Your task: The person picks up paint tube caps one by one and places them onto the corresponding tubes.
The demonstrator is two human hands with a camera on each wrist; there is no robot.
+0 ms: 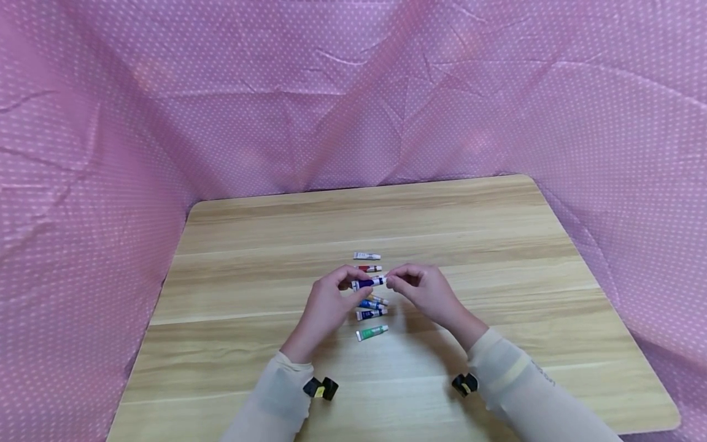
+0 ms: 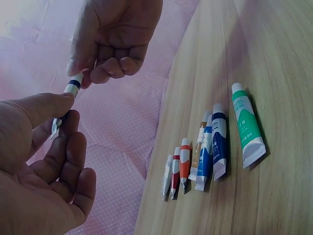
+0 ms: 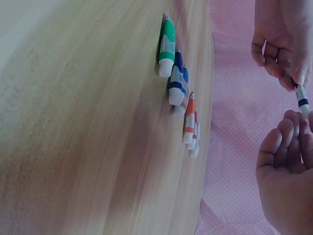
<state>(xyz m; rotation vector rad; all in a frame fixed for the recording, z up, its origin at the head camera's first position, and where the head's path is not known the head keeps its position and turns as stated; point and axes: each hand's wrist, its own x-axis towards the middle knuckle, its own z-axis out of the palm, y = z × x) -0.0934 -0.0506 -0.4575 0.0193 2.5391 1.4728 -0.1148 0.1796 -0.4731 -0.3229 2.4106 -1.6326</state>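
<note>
A small paint tube (image 1: 366, 283) with a dark violet-blue label is held up over the row of tubes, its white cap toward the right. My left hand (image 1: 327, 302) pinches the tube's body between thumb and fingers. At the other end, the thumb and forefinger of my right hand (image 1: 432, 296) pinch the white cap (image 2: 77, 77), partly covering it. In the left wrist view, a green paint tube (image 2: 248, 127), a dark blue one (image 2: 219, 139), a blue one (image 2: 205, 159) and an ochre one (image 2: 200, 142) lie below the hands on the wooden table (image 1: 248, 356).
Farther along the row lie an orange tube (image 2: 185, 159), a red tube (image 2: 175, 169) and a white tube (image 1: 367, 256). Pink dotted cloth (image 1: 353, 110) hangs around the table's back and sides. Each wrist wears a small black camera (image 1: 320, 388).
</note>
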